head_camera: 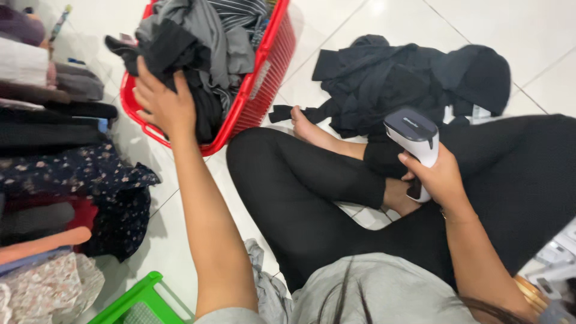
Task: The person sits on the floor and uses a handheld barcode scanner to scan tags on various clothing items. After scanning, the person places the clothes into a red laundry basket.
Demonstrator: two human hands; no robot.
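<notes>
- The left hand (161,103) is in the upper left of the frame. Its fingers are curled tight on a black piece of clothing (180,57) at the top of the pile.
- That pile sits in a red laundry basket (264,84) on the white tiled floor (384,24). Grey clothes (210,30) lie in the basket too.
- The right hand (441,177) is at the middle right. It is closed around a white and grey handheld steamer (415,141), held up over the person's black leggings (312,186).
- A heap of dark clothes (408,75) lies on the floor at the upper right, just beside a bare foot (312,129).
- Folded clothes (54,126) are stacked along the left edge.
- A green basket (144,300) shows at the bottom left.
</notes>
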